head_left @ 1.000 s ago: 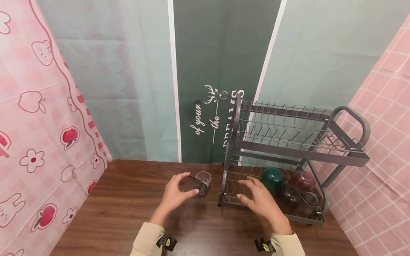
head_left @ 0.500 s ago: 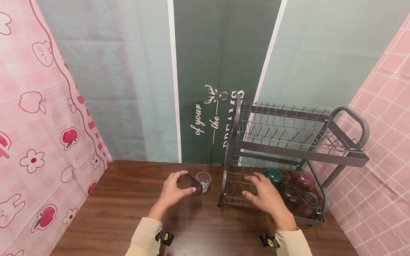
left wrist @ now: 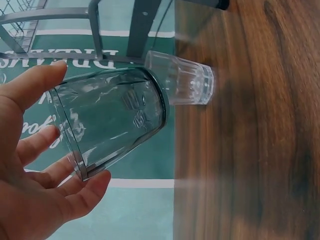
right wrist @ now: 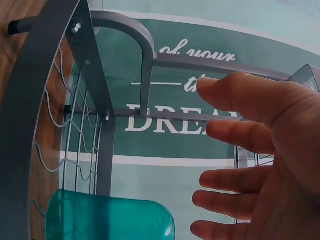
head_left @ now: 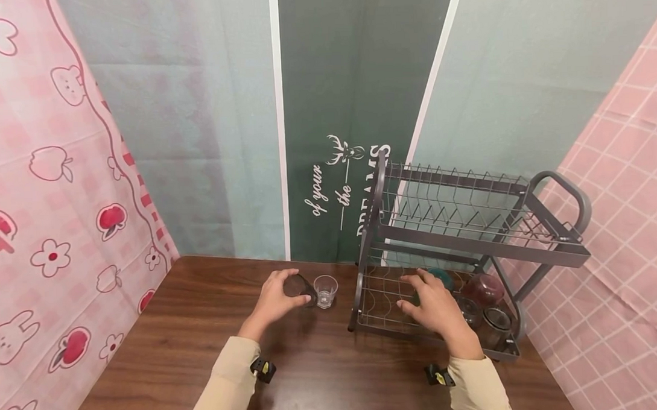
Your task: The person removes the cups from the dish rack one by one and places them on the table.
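My left hand (head_left: 274, 303) holds a grey tinted drinking glass (head_left: 297, 287) by one end, thumb on one side and fingers on the other. Tilted in the left wrist view, that glass (left wrist: 112, 115) partly overlaps a small clear glass (left wrist: 190, 82) on the table behind it. In the head view the clear glass (head_left: 325, 291) stands just right of the tinted one. My right hand (head_left: 436, 305) has its fingers spread with nothing in them, before the rack's lower tier. A teal glass (right wrist: 110, 217) is close to it, mostly hidden by the hand in the head view.
A grey two-tier dish rack (head_left: 471, 241) stands at the right on the wooden table (head_left: 202, 330). Its lower tier also bears a reddish glass (head_left: 483, 289) and a dark glass (head_left: 497, 327). Printed cloths hang at the back and both sides.
My left hand has drawn the tinted glass left, uncovering more of the clear glass. My right hand has shifted right and now covers much of the teal glass.
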### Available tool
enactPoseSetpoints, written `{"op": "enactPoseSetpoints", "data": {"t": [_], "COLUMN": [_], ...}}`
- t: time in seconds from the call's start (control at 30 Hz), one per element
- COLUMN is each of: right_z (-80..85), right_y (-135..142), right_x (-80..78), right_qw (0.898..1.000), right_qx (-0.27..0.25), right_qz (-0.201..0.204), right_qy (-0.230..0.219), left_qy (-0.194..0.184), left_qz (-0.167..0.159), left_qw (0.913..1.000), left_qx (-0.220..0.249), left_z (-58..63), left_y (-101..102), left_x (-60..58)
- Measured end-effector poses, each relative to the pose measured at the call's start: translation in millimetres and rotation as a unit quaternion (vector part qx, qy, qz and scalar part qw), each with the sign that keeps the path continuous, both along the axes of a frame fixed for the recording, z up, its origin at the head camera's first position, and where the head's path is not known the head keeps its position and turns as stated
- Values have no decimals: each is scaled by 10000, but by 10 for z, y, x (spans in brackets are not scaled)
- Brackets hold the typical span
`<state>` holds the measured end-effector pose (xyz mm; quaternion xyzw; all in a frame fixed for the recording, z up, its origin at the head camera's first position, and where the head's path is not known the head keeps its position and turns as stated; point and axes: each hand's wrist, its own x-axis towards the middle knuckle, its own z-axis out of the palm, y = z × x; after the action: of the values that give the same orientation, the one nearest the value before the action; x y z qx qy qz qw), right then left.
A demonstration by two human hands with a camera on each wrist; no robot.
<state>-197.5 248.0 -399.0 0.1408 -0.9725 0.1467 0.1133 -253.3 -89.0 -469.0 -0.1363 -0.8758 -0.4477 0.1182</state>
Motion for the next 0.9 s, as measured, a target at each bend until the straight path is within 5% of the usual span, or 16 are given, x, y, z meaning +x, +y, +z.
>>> {"op": "enactPoseSetpoints", "data": {"t": [0.53, 0.9], "right_z": [35, 15], "right_y": [81, 98], "right_x": [-117, -258], "right_qw": [9993, 9986], "right_qx": [168, 244], "right_qz": [-331, -419], "right_qy": [-96, -210], "left_qy": [-183, -502], "left_qz": [250, 318], "left_qw": [9973, 9961], "left_qx": [-668, -656], "left_z": [-158, -163], "left_y": [4, 71], "left_x": [-191, -273]}}
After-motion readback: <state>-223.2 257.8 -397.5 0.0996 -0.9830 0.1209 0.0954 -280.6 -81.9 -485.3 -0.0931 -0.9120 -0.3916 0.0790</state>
